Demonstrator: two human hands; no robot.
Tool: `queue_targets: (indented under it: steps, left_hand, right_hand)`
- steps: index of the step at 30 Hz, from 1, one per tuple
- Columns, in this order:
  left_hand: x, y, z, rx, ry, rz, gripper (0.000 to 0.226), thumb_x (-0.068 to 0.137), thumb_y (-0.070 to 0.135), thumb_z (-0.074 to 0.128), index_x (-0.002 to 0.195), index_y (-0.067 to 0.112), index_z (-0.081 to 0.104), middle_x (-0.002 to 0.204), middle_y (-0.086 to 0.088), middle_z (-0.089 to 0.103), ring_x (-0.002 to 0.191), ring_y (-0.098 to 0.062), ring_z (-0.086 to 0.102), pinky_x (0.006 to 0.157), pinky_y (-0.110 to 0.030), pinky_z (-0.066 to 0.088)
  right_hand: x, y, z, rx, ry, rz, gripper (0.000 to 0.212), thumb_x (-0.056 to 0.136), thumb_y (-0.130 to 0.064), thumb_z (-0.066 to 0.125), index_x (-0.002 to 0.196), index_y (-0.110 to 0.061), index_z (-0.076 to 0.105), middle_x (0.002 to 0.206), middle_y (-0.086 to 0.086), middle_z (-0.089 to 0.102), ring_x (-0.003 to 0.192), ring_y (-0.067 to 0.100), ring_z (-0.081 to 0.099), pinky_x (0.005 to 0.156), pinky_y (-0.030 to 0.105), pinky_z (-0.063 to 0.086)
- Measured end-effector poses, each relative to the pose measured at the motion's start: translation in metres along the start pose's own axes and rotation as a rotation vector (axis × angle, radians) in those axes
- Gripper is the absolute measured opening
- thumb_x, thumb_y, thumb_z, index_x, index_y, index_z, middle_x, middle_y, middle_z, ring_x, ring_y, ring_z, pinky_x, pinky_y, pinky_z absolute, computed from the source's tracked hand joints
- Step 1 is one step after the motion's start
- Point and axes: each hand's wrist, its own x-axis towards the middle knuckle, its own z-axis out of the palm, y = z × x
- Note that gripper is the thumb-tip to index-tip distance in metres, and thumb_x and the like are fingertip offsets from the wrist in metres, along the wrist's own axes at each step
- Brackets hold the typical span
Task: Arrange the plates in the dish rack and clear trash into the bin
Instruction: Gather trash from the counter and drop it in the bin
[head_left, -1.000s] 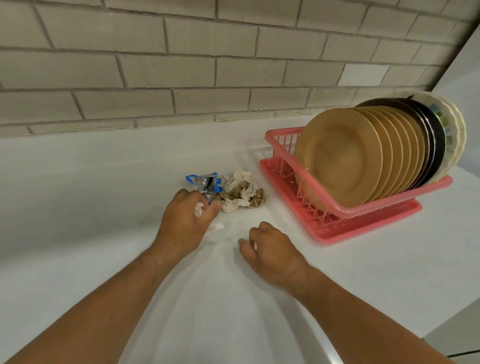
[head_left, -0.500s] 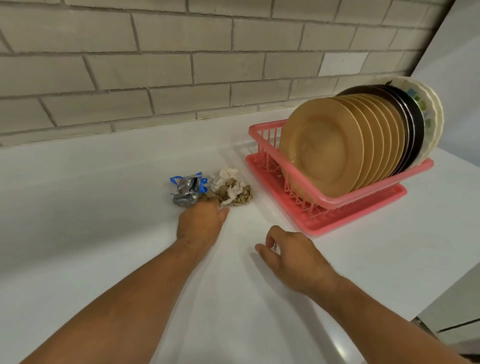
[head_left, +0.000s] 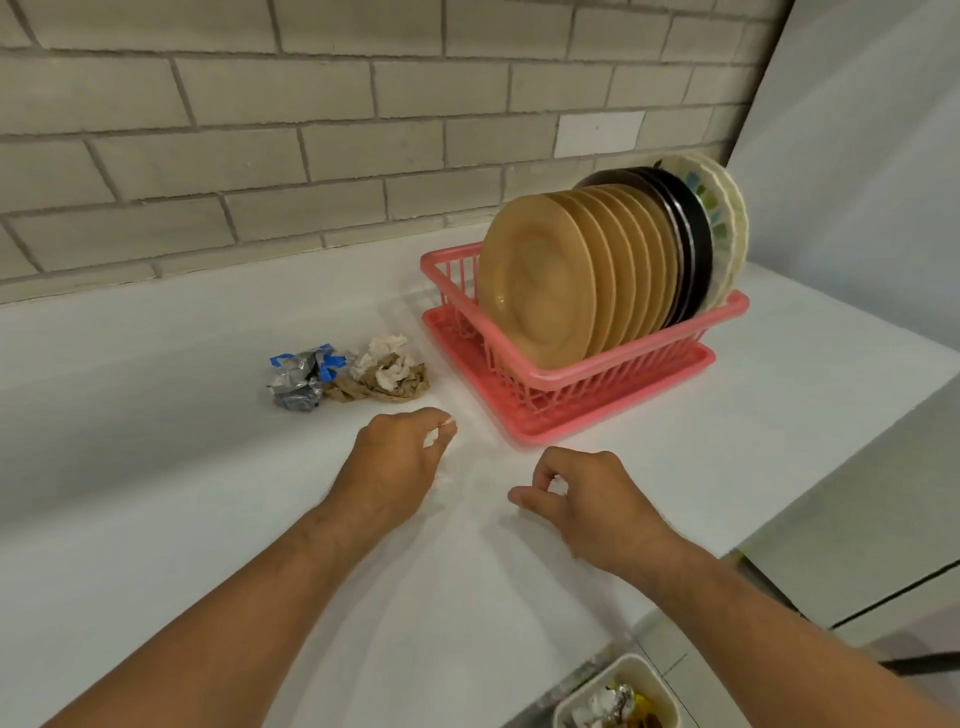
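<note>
Two crumpled wads: silver-blue foil, brown-white paper. Left hand and right hand grips each pinch, seemingly, white scraps.

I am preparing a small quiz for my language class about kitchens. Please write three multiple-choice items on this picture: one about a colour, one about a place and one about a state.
1. What colour is the dish rack?
A. pink
B. green
C. white

2. Where does the silver-blue wrapper lie?
A. inside the dish rack
B. on the counter, just left of the crumpled paper
C. on the floor

3. How are the plates placed?
A. flat in one pile
B. on edge in a row in the dish rack
C. spread over the counter

Answers:
1 A, since its rim and slats are pink.
2 B, since it sits on the white counter next to the paper, on the side away from the rack.
3 B, since every plate stands on its edge between the rack walls.
</note>
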Motion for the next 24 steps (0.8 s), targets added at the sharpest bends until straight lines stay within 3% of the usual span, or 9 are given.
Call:
queue_targets:
  steps: [3,5,7,10,13,17,19,22,24]
  left_hand:
    - [-0.011,0.037,0.015,0.139,0.070,0.037,0.057,0.084,0.070,0.036,0.061,0.021,0.054,0.051,0.004,0.051,0.054,-0.010,0.052,0.049,-0.027,0.039]
    - [-0.022,0.066,0.030,0.149,0.095,0.080,0.065,0.082,0.075,0.032,0.057,0.017,0.047,0.049,0.002,0.048,0.051,-0.013,0.050,0.049,-0.031,0.042]
    - [-0.032,0.096,0.051,0.101,0.055,0.105,0.052,0.085,0.068,0.042,0.063,0.022,0.051,0.062,0.007,0.054,0.061,-0.010,0.053,0.054,-0.033,0.047]
    - [-0.047,0.142,0.087,0.019,-0.008,0.118,0.011,0.088,0.038,0.061,0.088,0.037,0.050,0.102,0.022,0.047,0.091,-0.003,0.051,0.071,-0.013,0.038]
    - [-0.061,0.176,0.121,-0.002,-0.049,0.074,0.046,0.087,0.011,0.059,0.107,0.047,0.038,0.116,0.024,0.030,0.107,-0.003,0.041,0.083,-0.013,0.033]
    - [-0.078,0.215,0.151,-0.086,-0.012,0.051,0.029,0.092,0.016,0.057,0.104,0.041,0.048,0.111,0.018,0.050,0.090,-0.003,0.055,0.068,-0.005,0.038]
    - [-0.086,0.228,0.161,-0.134,-0.055,0.042,0.022,0.095,0.018,0.052,0.097,0.039,0.052,0.098,0.012,0.060,0.077,-0.004,0.063,0.064,-0.009,0.048]
    - [-0.097,0.238,0.178,-0.184,-0.165,0.050,0.023,0.097,0.019,0.047,0.096,0.041,0.054,0.084,0.007,0.061,0.065,-0.011,0.066,0.054,-0.018,0.053]
    - [-0.100,0.236,0.195,-0.106,-0.218,0.085,0.026,0.097,0.015,0.046,0.102,0.038,0.057,0.090,0.009,0.058,0.068,-0.013,0.063,0.057,-0.019,0.050]
  right_hand:
    - [-0.012,0.024,-0.027,-0.096,0.067,-0.083,0.043,0.082,-0.064,0.055,0.061,-0.026,0.051,0.061,-0.008,0.055,0.061,0.007,0.054,0.057,0.025,0.043]
    - [-0.020,0.043,-0.046,-0.129,0.113,-0.135,0.050,0.086,-0.064,0.045,0.056,-0.024,0.044,0.053,-0.007,0.048,0.055,0.009,0.049,0.053,0.026,0.039]
    - [-0.029,0.066,-0.067,-0.124,0.134,-0.170,0.054,0.091,-0.058,0.039,0.052,-0.021,0.038,0.047,-0.006,0.042,0.048,0.010,0.043,0.051,0.028,0.037]
    - [-0.042,0.107,-0.099,-0.093,0.114,-0.189,0.052,0.096,-0.047,0.036,0.051,-0.020,0.037,0.048,-0.006,0.043,0.049,0.010,0.043,0.051,0.028,0.037]
    - [-0.054,0.144,-0.128,-0.084,0.071,-0.203,0.048,0.097,-0.039,0.038,0.053,-0.021,0.037,0.051,-0.007,0.044,0.050,0.010,0.042,0.051,0.026,0.036]
    - [-0.069,0.179,-0.155,-0.096,0.017,-0.235,0.047,0.097,-0.040,0.042,0.054,-0.021,0.037,0.050,-0.008,0.041,0.049,0.008,0.038,0.050,0.027,0.032]
    - [-0.076,0.192,-0.163,-0.115,0.003,-0.240,0.046,0.097,-0.041,0.043,0.055,-0.022,0.037,0.052,-0.008,0.041,0.051,0.008,0.039,0.053,0.029,0.031]
    - [-0.081,0.213,-0.168,-0.114,-0.031,-0.209,0.039,0.094,-0.036,0.046,0.057,-0.025,0.042,0.056,-0.010,0.047,0.054,0.005,0.044,0.049,0.018,0.031]
    - [-0.085,0.230,-0.163,-0.060,-0.071,-0.150,0.032,0.092,-0.034,0.048,0.061,-0.025,0.047,0.061,-0.010,0.052,0.059,0.004,0.048,0.049,0.015,0.033]
